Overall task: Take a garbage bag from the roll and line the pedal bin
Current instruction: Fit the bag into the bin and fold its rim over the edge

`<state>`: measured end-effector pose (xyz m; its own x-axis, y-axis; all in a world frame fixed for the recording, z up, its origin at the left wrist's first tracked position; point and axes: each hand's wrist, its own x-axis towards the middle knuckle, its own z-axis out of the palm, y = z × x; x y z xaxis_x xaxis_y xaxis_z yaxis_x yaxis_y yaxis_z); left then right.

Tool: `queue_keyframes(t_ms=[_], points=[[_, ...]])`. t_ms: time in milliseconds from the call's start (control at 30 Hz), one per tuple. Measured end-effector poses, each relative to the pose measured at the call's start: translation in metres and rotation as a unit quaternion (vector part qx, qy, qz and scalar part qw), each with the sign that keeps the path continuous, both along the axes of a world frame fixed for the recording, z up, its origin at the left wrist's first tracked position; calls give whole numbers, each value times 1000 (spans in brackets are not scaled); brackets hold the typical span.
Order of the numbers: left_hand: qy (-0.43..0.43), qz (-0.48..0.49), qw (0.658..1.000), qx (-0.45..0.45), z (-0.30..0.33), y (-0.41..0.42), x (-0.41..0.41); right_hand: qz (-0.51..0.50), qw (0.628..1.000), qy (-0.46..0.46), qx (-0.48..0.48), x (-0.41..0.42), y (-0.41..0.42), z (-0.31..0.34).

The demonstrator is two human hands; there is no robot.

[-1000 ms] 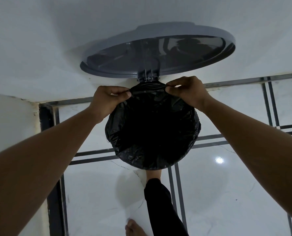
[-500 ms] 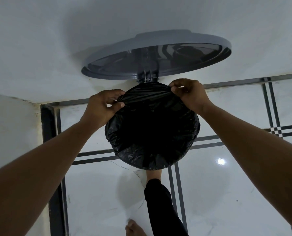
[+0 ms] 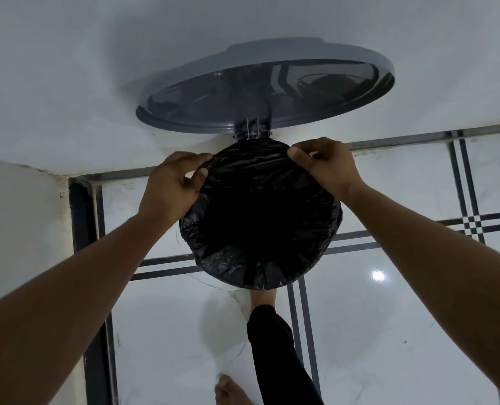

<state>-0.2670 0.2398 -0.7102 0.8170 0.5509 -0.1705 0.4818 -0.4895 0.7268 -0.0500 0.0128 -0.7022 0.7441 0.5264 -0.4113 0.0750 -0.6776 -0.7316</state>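
Pinched black garbage bag [image 3: 260, 217] at far rim with both left hand [image 3: 169, 188] and right hand [image 3: 327, 165]; folded over pedal bin mouth, grey lid [image 3: 272, 92] up, foot [image 3: 261, 298] near base.

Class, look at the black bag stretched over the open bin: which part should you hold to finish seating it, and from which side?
Pinch the garbage bag at its folded-over back edge near the lid hinge, reaching from the front, as the left hand and right hand do.
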Motion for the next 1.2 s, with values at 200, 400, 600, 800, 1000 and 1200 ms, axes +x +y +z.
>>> queue_keyframes(t_ms=[200,400,600,800,1000,1200], points=[[26,-3,1000,-1,6,-3,35,-7,995,-79,-55,2,21,-1],[70,64,993,-74,2,1,63,-39,997,34,-50,7,28,-1],[86,212,919,-321,0,4,64,-152,970,189,-32,19,34,-3],[34,249,920,-300,-4,3,33,-141,979,141,-38,13,24,1],[-38,413,863,-289,1,-24,-18,-168,978,-118,-33,-51,-34,15],[-22,471,805,-360,6,-83,-56,-187,980,-70,-5,-92,-67,-2]])
